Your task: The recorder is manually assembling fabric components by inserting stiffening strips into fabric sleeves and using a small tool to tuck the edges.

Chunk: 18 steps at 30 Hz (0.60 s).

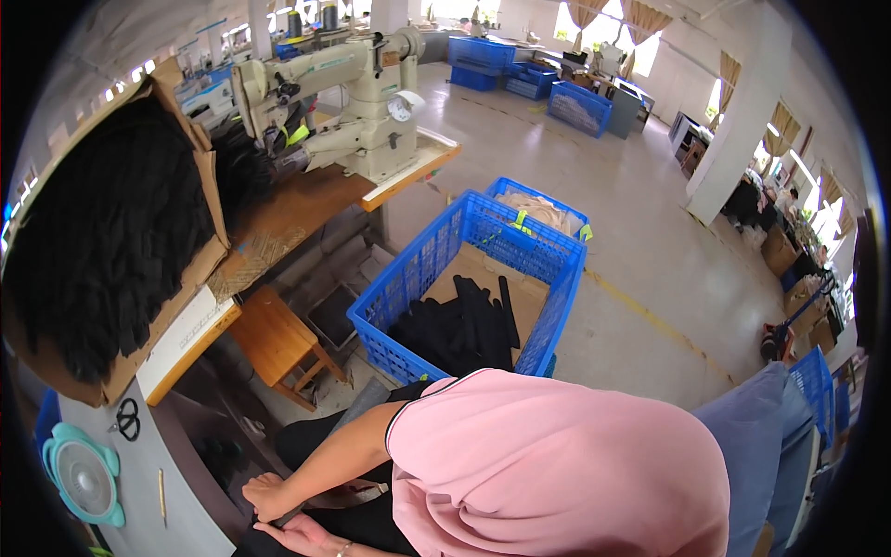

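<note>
A dark piece (291, 513) lies between right fingers (253, 493) and left fingers (277, 532).

On my feed the blue crate (561, 316) is semi-gloss moulded plastic with perforated walls; inside, smooth matt cardboard (527, 288) lies beneath matt black cloth strips (469, 316). I record the stool (269, 339) as varnished wood with slight sheen, the sewing machine (371, 85) as glossy painted metal. The grey table surface (190, 469) is smooth, matt; near its left edge I note a turquoise plastic fan (83, 475). The floor (640, 241) is smooth, faintly reflective. The pink shirt (557, 455): soft, matt cloth.
</note>
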Each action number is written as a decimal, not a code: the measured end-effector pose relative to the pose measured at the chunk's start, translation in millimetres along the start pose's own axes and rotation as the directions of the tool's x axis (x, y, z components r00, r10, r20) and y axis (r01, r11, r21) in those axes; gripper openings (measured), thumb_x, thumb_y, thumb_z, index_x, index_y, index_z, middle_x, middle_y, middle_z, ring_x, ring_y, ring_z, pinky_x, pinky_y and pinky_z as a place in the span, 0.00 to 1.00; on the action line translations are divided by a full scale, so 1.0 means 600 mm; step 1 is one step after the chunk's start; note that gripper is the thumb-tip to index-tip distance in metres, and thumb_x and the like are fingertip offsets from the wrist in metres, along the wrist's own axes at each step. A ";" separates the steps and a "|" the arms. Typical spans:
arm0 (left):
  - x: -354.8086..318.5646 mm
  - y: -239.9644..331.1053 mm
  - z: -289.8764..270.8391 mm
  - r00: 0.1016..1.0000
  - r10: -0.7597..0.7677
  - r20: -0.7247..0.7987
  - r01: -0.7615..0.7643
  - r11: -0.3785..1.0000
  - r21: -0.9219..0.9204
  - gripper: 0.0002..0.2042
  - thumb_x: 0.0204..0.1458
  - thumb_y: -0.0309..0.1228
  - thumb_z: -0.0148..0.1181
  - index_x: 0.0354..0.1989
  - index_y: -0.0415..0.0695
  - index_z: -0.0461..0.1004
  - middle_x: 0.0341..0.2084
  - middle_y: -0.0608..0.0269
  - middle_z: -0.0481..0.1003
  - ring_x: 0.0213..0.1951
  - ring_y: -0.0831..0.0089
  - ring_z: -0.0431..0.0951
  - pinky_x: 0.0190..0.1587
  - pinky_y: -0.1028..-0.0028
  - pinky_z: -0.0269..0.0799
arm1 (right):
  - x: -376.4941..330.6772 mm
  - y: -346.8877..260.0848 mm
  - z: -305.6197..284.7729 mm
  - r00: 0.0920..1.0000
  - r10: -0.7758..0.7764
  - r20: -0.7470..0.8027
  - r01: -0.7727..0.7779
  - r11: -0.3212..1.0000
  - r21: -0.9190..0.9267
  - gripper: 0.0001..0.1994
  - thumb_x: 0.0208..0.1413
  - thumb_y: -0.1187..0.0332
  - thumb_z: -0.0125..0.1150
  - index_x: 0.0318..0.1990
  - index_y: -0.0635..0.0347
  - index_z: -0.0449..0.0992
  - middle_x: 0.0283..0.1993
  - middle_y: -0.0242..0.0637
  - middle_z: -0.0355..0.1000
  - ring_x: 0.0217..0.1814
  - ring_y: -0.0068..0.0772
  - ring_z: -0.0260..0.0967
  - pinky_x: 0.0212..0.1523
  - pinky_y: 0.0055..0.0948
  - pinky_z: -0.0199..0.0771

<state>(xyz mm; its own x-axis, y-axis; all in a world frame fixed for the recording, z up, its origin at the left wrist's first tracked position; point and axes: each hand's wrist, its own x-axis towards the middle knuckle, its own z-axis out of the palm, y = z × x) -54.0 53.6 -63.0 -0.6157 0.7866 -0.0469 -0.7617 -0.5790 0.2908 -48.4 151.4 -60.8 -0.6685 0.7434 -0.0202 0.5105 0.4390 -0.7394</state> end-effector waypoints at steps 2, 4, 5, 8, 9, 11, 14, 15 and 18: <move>-0.007 0.006 0.006 1.000 -0.018 -0.007 0.018 0.997 -0.070 0.24 0.59 0.36 0.61 0.58 0.35 0.63 0.57 0.55 0.68 0.62 0.59 0.64 0.70 0.57 0.51 | -0.004 0.004 -0.014 0.991 -0.105 0.085 0.096 0.990 0.104 0.13 0.38 0.67 0.67 0.34 0.57 0.73 0.40 0.41 0.74 0.47 0.44 0.71 0.46 0.43 0.67; -0.012 0.014 0.001 0.999 -0.019 -0.033 0.014 0.989 -0.144 0.23 0.59 0.35 0.60 0.57 0.35 0.64 0.57 0.56 0.68 0.62 0.59 0.64 0.70 0.57 0.52 | -0.013 0.009 -0.018 0.977 -0.174 0.121 0.151 0.972 0.178 0.14 0.38 0.69 0.67 0.35 0.57 0.73 0.41 0.40 0.73 0.48 0.43 0.71 0.46 0.43 0.66; -0.012 0.019 -0.005 0.999 -0.018 -0.050 0.008 0.983 -0.182 0.22 0.59 0.34 0.61 0.56 0.36 0.64 0.57 0.56 0.69 0.61 0.59 0.65 0.69 0.57 0.53 | -0.020 0.009 -0.015 0.964 -0.236 0.122 0.201 0.948 0.247 0.14 0.38 0.70 0.66 0.36 0.56 0.72 0.43 0.39 0.72 0.48 0.42 0.71 0.46 0.42 0.66; -0.003 0.022 -0.035 1.000 0.005 -0.012 -0.008 0.981 -0.196 0.20 0.57 0.33 0.62 0.54 0.37 0.67 0.54 0.57 0.70 0.60 0.59 0.66 0.68 0.57 0.55 | -0.045 0.003 0.012 0.978 -0.209 0.003 0.205 0.963 0.177 0.13 0.40 0.72 0.63 0.36 0.57 0.71 0.41 0.39 0.72 0.46 0.43 0.72 0.43 0.43 0.67; 0.000 0.025 -0.048 1.000 0.010 -0.016 -0.013 0.980 -0.196 0.20 0.57 0.33 0.62 0.54 0.37 0.67 0.54 0.57 0.70 0.60 0.59 0.66 0.68 0.57 0.55 | -0.049 0.000 0.022 0.979 -0.195 -0.057 0.202 0.968 0.148 0.12 0.41 0.73 0.62 0.37 0.58 0.71 0.39 0.38 0.72 0.45 0.44 0.72 0.42 0.43 0.67; 0.009 0.029 -0.073 0.995 0.059 -0.074 -0.062 0.997 -0.045 0.16 0.58 0.32 0.62 0.51 0.38 0.70 0.50 0.58 0.73 0.59 0.61 0.68 0.68 0.57 0.55 | -0.048 -0.001 0.035 0.963 -0.270 -0.014 0.270 0.958 0.097 0.12 0.44 0.70 0.62 0.37 0.60 0.70 0.39 0.40 0.72 0.46 0.45 0.72 0.43 0.43 0.68; 0.034 0.042 -0.105 0.992 0.066 -0.108 -0.063 0.997 0.034 0.21 0.58 0.37 0.61 0.54 0.37 0.66 0.54 0.57 0.69 0.61 0.61 0.65 0.69 0.59 0.54 | -0.035 -0.009 0.050 0.972 -0.218 -0.093 0.216 0.976 -0.026 0.10 0.46 0.68 0.62 0.35 0.61 0.73 0.37 0.44 0.73 0.45 0.47 0.73 0.43 0.42 0.69; 0.042 0.046 -0.111 0.990 0.070 -0.124 -0.061 0.995 0.073 0.23 0.58 0.39 0.61 0.55 0.36 0.65 0.55 0.56 0.68 0.62 0.62 0.63 0.69 0.60 0.53 | -0.024 -0.013 0.052 0.978 -0.205 -0.047 0.202 0.978 -0.051 0.09 0.45 0.67 0.63 0.32 0.62 0.74 0.36 0.45 0.74 0.45 0.48 0.73 0.42 0.43 0.69; 0.050 0.052 -0.120 0.984 0.078 -0.158 -0.051 0.985 0.165 0.28 0.59 0.44 0.60 0.58 0.35 0.61 0.58 0.55 0.64 0.65 0.63 0.60 0.70 0.62 0.51 | -0.007 -0.025 0.061 0.991 -0.125 -0.045 0.124 0.992 -0.014 0.09 0.43 0.65 0.66 0.27 0.62 0.77 0.33 0.48 0.76 0.43 0.49 0.74 0.42 0.44 0.69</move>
<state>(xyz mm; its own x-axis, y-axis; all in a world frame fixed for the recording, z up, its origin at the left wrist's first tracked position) -111.0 43.5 -123.9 -0.6972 0.6952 -0.1749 -0.6855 -0.5750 0.4466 -72.7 123.4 -74.3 -0.7019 0.7049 0.1023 0.4314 0.5350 -0.7264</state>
